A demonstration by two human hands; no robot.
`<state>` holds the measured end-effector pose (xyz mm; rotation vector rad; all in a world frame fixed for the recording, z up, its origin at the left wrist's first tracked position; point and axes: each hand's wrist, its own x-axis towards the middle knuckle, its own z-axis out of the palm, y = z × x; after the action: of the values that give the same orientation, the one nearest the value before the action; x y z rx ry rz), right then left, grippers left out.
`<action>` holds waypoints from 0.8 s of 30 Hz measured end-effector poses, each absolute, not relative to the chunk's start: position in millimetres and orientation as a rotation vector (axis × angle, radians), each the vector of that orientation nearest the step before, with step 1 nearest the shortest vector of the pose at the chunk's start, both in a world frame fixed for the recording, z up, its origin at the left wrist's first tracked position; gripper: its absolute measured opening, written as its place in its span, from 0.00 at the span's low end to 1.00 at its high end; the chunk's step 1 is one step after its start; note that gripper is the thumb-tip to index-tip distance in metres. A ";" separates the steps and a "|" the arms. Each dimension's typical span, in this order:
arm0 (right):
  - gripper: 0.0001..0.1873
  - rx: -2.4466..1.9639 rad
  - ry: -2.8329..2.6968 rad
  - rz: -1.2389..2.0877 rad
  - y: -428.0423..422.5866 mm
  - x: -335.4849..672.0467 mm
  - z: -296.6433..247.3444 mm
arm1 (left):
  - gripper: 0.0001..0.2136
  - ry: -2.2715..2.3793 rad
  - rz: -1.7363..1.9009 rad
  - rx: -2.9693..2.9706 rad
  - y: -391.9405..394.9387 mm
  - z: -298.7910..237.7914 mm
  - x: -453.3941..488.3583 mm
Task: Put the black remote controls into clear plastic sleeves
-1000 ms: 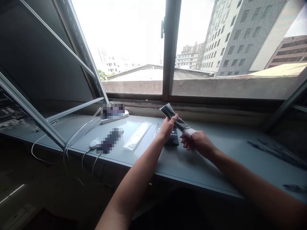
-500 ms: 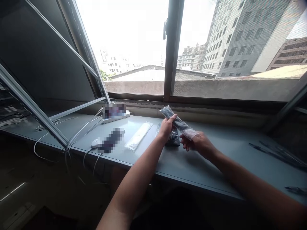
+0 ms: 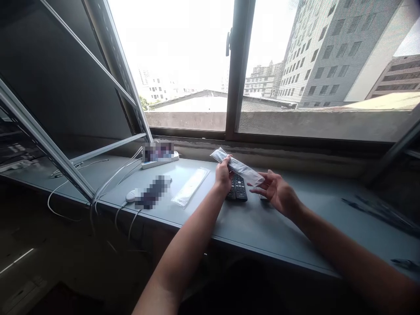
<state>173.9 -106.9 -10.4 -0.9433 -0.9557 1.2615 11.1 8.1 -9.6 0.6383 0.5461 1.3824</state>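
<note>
My left hand (image 3: 223, 174) is closed around the left end of a long bagged remote (image 3: 236, 166), a dark slim object inside a clear plastic sleeve, held a little above the grey counter (image 3: 249, 221). My right hand (image 3: 274, 191) is at the bag's right end with its fingers spread apart, fingertips near or just touching the plastic. A black remote control (image 3: 239, 188) with rows of buttons lies on the counter right under the bag, partly hidden by my left hand.
An empty clear plastic sleeve (image 3: 190, 187) lies left of the remote. Further left are a blurred dark object (image 3: 152, 191), a white mouse (image 3: 130, 195), a power strip (image 3: 160, 159) and white cables (image 3: 108, 183). Dark pens (image 3: 377, 212) lie at the right. A slanted metal frame (image 3: 49, 144) stands at the left.
The bagged remote has turned so its pale side shows. My right hand has let go of the bag's end and opened its fingers; my left hand still holds the other end.
</note>
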 end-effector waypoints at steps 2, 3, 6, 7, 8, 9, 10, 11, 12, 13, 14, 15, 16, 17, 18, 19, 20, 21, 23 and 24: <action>0.25 -0.963 -0.959 1.318 -106.5 174.0 -11.5 | 0.16 0.573 1.367 0.738 6.1 -10.7 12.0; 0.27 -0.977 -0.984 1.352 -106.8 173.4 -12.4 | 0.17 0.584 1.354 0.808 4.6 -11.5 12.9; 0.27 -1.032 -1.087 1.411 -110.0 170.0 -15.4 | 0.20 0.584 1.298 1.038 -0.4 -14.5 16.0; 0.26 -1.051 -1.121 1.423 -111.5 168.8 -16.1 | 0.21 0.572 1.275 1.104 -1.8 -15.6 16.9; 0.26 -1.066 -1.150 1.432 -113.0 167.7 -16.5 | 0.22 0.556 1.253 1.156 -2.8 -16.5 17.6; 0.26 -1.076 -1.178 1.440 -114.6 166.8 -16.6 | 0.22 0.538 1.233 1.194 -3.6 -17.3 18.0; 0.28 -1.083 -1.203 1.445 -115.9 166.2 -16.3 | 0.22 0.524 1.222 1.213 -4.0 -17.8 18.2; 0.29 -1.087 -1.225 1.451 -117.2 165.9 -15.6 | 0.22 0.515 1.216 1.215 -4.2 -18.1 18.2; 0.31 -1.091 -1.244 1.457 -118.2 165.7 -14.6 | 0.23 0.513 1.215 1.202 -4.1 -18.2 17.9; 0.32 -1.094 -1.259 1.461 -119.0 165.7 -13.4 | 0.24 0.515 1.214 1.184 -3.8 -18.2 17.6; 0.32 -1.095 -1.269 1.465 -119.6 165.8 -12.1 | 0.24 0.518 1.213 1.165 -3.4 -18.1 17.3; 0.33 -1.095 -1.274 1.466 -120.2 165.8 -10.8 | 0.25 0.521 1.212 1.152 -2.8 -18.1 17.1; 0.33 -1.091 -1.274 1.463 -120.6 165.9 -9.5 | 0.26 0.524 1.207 1.144 -2.2 -18.1 17.0; 0.33 -1.087 -1.272 1.456 -121.0 165.8 -8.4 | 0.26 0.524 1.200 1.140 -1.5 -18.3 16.9; 0.32 -1.083 -1.272 1.444 -121.4 165.7 -7.6 | 0.26 0.524 1.192 1.134 -0.8 -18.6 17.0; 0.32 -1.079 -1.278 1.432 -121.9 165.5 -7.0 | 0.26 0.523 1.185 1.125 -0.3 -18.9 17.1; 0.32 -1.075 -1.291 1.418 -122.3 165.2 -6.7 | 0.26 0.521 1.179 1.112 0.1 -19.1 17.2; 0.32 -1.071 -1.313 1.405 -122.6 165.0 -6.6 | 0.26 0.518 1.173 1.099 0.4 -19.2 17.2; 0.32 -1.070 -1.378 1.381 -123.1 164.5 -7.2 | 0.26 0.508 1.162 1.077 0.6 -19.2 17.2; 0.32 -1.072 -1.416 1.363 -123.0 164.4 -7.8 | 0.26 0.504 1.157 1.071 0.6 -19.3 17.3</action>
<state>164.4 -123.0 -7.8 -1.0724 -1.4160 1.3633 17.3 0.6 -19.3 1.0708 0.5045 1.1571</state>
